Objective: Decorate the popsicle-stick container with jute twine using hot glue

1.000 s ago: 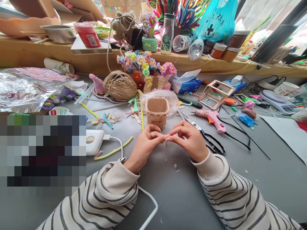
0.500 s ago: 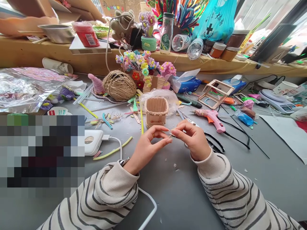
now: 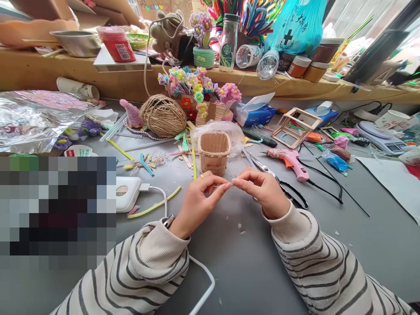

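"What changed?"
"The left hand (image 3: 204,196) has closed, pinching a thin tan strand (image 3: 232,184), perhaps twine."
"Right hand (image 3: 265,190)?"
"Pinching too; both now hold it, near the square pale-wood basket (image 3: 214,162)."

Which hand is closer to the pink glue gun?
Right. The right hand is just left of the pink glue gun and nearer the person; the left hand is farther left, beyond the right hand.

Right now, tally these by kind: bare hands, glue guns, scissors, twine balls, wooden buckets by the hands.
Left hand and right hand: 2
Glue gun: 1
Scissors: 1
Twine ball: 1
Wooden bucket: 1
Total: 6
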A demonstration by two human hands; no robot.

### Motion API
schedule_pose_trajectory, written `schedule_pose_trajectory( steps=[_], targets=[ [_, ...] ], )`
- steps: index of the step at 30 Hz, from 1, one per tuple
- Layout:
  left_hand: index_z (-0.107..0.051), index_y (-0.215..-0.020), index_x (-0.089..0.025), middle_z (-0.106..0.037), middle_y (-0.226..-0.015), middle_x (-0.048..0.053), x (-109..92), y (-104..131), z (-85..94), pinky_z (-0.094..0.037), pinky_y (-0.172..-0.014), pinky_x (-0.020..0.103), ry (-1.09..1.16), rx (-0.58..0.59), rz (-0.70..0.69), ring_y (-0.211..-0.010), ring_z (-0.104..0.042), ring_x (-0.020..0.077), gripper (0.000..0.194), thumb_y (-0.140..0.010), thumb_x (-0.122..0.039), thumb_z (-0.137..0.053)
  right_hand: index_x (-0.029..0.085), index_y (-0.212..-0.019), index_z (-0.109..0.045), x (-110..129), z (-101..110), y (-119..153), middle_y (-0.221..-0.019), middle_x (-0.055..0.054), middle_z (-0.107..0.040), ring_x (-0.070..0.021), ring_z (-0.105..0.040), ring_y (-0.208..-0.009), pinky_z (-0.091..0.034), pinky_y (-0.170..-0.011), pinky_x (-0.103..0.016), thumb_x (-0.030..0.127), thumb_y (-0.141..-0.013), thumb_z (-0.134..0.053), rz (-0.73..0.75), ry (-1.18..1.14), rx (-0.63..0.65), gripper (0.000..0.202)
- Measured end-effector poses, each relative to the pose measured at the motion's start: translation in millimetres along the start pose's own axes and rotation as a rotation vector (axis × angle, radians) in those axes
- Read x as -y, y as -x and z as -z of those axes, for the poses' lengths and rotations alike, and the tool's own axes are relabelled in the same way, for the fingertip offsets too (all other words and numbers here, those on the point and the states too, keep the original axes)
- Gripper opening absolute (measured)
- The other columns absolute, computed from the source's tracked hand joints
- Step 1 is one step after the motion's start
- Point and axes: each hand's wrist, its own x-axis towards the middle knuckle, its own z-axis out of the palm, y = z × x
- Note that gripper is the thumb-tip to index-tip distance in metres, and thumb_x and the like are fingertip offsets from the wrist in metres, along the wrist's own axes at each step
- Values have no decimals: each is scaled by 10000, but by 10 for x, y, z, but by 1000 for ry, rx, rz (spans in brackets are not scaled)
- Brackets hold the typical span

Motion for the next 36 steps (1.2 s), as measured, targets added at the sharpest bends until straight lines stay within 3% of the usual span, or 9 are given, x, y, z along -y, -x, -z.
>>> schedule_pose_trajectory(
  steps=[6, 20, 26, 32, 36],
  targets=[
    [-640, -727, -160, -457, -588, -20, 12, 15, 4, -304, -529, 215, -35, -4, 8, -553, -363, 89, 163, -763, -296, -557, 177, -609, -612, -4, 24, 0, -672, -1, -524, -123, -496, -671, -386, -606, -267, 366, -652, -662, 36, 94, 6, 200],
    [-650, -722, -159, -491, -601, -11, 40, 4, -9, -323, -527, 212, -57, 25, -20, -558, -401, 90, 159, -754, -292, -569, 154, -623, -629, 26, 118, -16, -644, -9, -527, -67, -407, -507, -369, -493, -223, 286, -697, -647, 314, 422, 95, 152],
    [-664, -724, -163, -461, -567, -20, 27, -4, 1, -328, -541, 217, -76, 53, -31, -554, -398, 92, 165, -749, -299, -573, 150, -620, -624, 22, 141, -22, -645, -21, -536, -64, -401, -498, -377, -481, -213, 342, -734, -602, 444, 504, 134, 224],
    [-662, -710, -153, -468, -563, -21, 11, -12, 5, -323, -522, 213, -42, 59, -12, -536, -387, 85, 157, -736, -286, -583, 160, -632, -624, 10, 135, -31, -653, -12, -529, -61, -396, -492, -380, -482, -215, 347, -728, -607, 443, 472, 134, 211],
    [-655, -686, -159, -485, -567, -23, -8, -11, 6, -308, -500, 211, 24, 8, 54, -518, -364, 78, 164, -718, -308, -594, 172, -705, -641, -2, 124, -31, -704, -6, -524, -62, -408, -514, -400, -522, -225, 328, -694, -646, 353, 389, 98, 157]
  ],
)
